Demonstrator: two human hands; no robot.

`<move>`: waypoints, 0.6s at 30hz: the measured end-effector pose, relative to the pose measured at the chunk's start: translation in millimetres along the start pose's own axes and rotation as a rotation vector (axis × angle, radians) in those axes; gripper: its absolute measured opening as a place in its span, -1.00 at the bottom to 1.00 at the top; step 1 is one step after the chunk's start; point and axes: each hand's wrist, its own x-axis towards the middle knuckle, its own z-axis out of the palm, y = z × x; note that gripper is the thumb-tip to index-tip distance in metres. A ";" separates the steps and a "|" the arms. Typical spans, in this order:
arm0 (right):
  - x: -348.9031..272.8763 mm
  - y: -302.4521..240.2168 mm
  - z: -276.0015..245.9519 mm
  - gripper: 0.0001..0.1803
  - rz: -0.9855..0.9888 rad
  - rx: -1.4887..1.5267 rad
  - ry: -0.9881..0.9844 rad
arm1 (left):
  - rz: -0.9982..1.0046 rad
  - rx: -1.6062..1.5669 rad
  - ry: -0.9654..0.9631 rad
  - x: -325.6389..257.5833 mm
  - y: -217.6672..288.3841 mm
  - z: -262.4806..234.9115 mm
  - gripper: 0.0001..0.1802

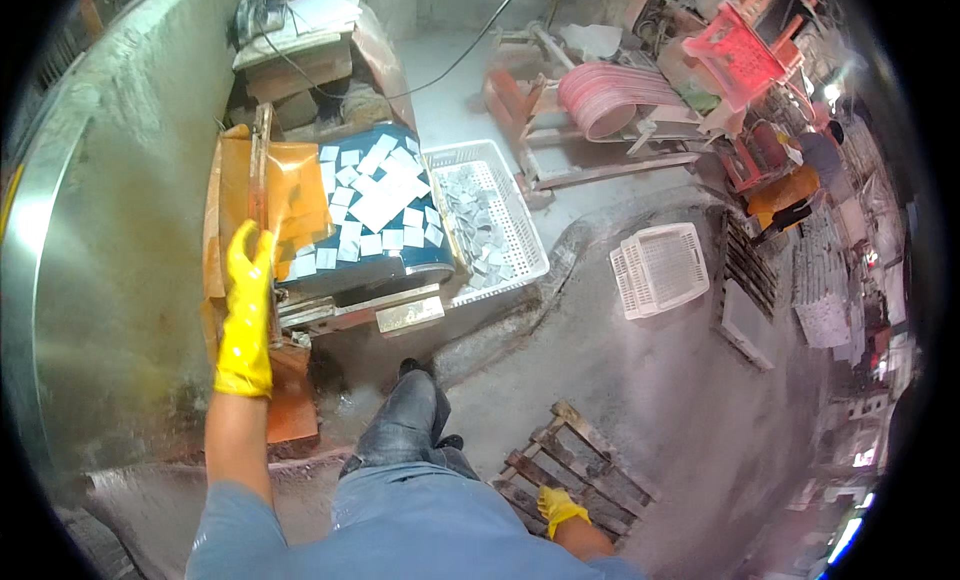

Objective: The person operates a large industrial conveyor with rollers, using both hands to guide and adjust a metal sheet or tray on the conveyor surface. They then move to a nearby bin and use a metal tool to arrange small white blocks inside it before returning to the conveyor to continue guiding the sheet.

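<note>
My left hand (248,310), in a long yellow rubber glove, reaches forward with fingers stretched and apart against the orange plastic sheet (297,190), beside an upright wooden bar (262,165). It holds nothing that I can see. Right of the sheet, many pale square tiles (383,202) lie scattered on a dark blue conveyor belt (345,278), some overlapping. A white plastic crate (535,250) at the belt's far-right side holds grey-white tile pieces (476,220). My right hand (560,510), also yellow-gloved, hangs low at my side above a wooden pallet (590,465), fingers loosely bent, nothing visible in them.
White stacked baskets (660,270) stand on the wet concrete floor, beside another pallet (745,300). A rack with pinkish round-ended pieces (620,98) and a red crate (735,55) are farther back. Someone in orange (785,195) works at the far right. A cable (460,60) hangs overhead.
</note>
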 end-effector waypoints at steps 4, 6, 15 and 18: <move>-57.1 5.6 -8.7 -0.55 0.012 0.252 0.046 | -0.668 -0.107 0.026 97.0 -63.7 26.5 -0.13; -92.2 -17.4 2.3 -0.53 -0.106 0.236 0.070 | -1.041 -0.740 -0.255 125.2 -77.2 29.0 0.03; -225.3 -286.4 101.4 -0.41 -0.708 -0.359 0.019 | -0.903 0.441 -0.226 183.8 -43.9 78.1 0.04; -242.9 -379.7 151.3 -0.35 -0.827 -0.417 0.087 | -0.916 0.498 -0.247 178.5 -31.1 78.1 -0.12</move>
